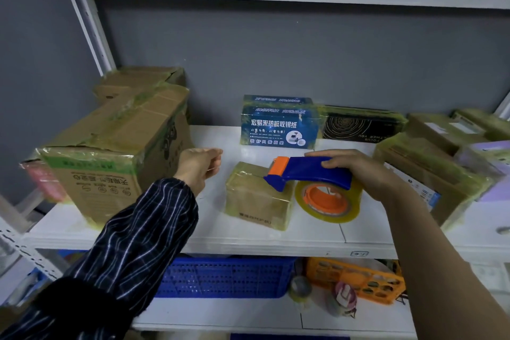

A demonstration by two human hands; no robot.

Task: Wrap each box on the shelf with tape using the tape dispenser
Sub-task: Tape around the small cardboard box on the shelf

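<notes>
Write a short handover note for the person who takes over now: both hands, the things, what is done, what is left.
Left hand: fingers curled, nothing seen in them, left of the small box.
Right hand: grips the tape dispenser, its front on the small box's top.
Done: large box, blue box and black box show yellowish tape.
Left: probably finish the small box; check the boxes at right.

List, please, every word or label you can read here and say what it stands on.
"宏易来热敏收银纸": front of the blue box.
"FOCUS" and "THER YOU", upside down: lower edge of the black box.
Large cardboard box: upside-down print, too blurred to read.
Small taped box: print along its bottom edge, unreadable.
Right-hand box: label too small to read.
</notes>
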